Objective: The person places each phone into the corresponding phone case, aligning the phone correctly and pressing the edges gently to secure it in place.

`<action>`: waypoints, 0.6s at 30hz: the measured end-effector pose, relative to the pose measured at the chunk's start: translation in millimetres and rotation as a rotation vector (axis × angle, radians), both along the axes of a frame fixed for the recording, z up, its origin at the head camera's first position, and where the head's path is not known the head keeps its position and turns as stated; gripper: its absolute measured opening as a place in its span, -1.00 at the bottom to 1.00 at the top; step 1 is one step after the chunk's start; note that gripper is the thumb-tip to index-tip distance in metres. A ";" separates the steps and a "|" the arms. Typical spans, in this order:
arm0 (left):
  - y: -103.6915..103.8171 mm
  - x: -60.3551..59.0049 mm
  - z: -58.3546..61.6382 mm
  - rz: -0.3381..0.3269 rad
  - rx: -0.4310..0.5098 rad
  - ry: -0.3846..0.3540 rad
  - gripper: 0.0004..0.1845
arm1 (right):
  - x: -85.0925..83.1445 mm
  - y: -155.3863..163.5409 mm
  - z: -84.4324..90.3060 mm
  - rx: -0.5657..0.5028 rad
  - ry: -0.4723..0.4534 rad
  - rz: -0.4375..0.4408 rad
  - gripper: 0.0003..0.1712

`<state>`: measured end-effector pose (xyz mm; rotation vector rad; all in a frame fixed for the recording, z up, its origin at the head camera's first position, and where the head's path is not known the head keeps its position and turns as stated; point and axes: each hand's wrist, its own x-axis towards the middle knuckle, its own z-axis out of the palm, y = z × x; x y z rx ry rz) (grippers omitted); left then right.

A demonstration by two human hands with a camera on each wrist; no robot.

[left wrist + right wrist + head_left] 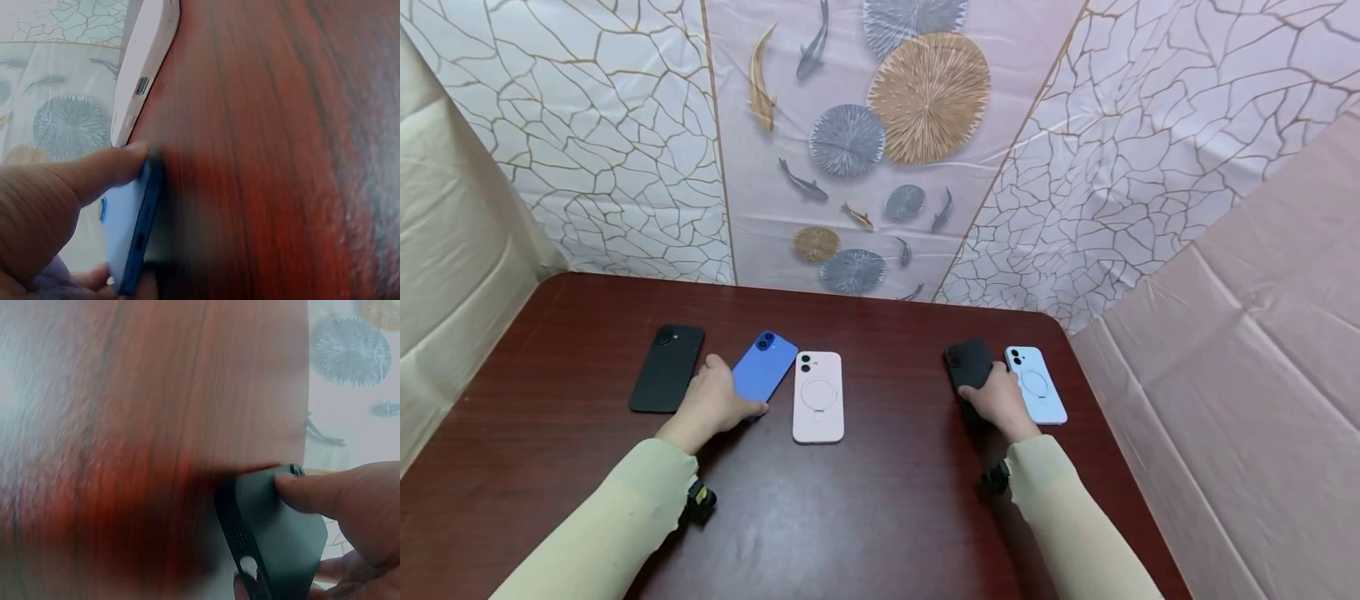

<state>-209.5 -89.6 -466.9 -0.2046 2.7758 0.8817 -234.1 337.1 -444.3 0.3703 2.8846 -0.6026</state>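
My left hand [713, 398] grips a blue phone [763, 367] by its long edges, thumb on the right side and fingers on the left. In the left wrist view the blue phone [128, 219] shows its bottom edge, close over the tabletop. On the right, my right hand [1000, 398] holds a black phone [970, 367] across its width. The right wrist view shows the black phone [281, 531] tilted, its port end toward the camera, with the thumb along one side. A pink phone [817, 400] with a ring on its back lies just right of the blue one.
Left of my left hand lies a dark phone [667, 368]. A light blue phone [1036, 385] with a ring lies beside my right hand. The dark red wooden table [880, 500] meets patterned cloth [865, 150] at the back, with plain cloth [1262, 333] along the right.
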 end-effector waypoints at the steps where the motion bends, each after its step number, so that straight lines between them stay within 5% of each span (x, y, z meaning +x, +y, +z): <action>1: -0.4 0.1 -0.4 0.007 0.028 0.002 0.10 | 0.3 -2.0 1.9 -0.018 0.005 0.005 -0.14; 7: -6.2 5.2 -2.9 0.023 0.121 0.038 -0.11 | 3.1 -12.1 10.9 -0.085 0.027 0.029 -0.49; 12: -16.1 12.0 -1.5 -0.019 0.222 0.048 -0.40 | 7.2 -19.1 17.0 -0.117 0.043 0.043 -0.60; 18: -23.9 20.6 -3.5 -0.048 0.396 0.008 -0.46 | 16.0 -36.2 21.3 -0.192 0.051 0.069 -0.68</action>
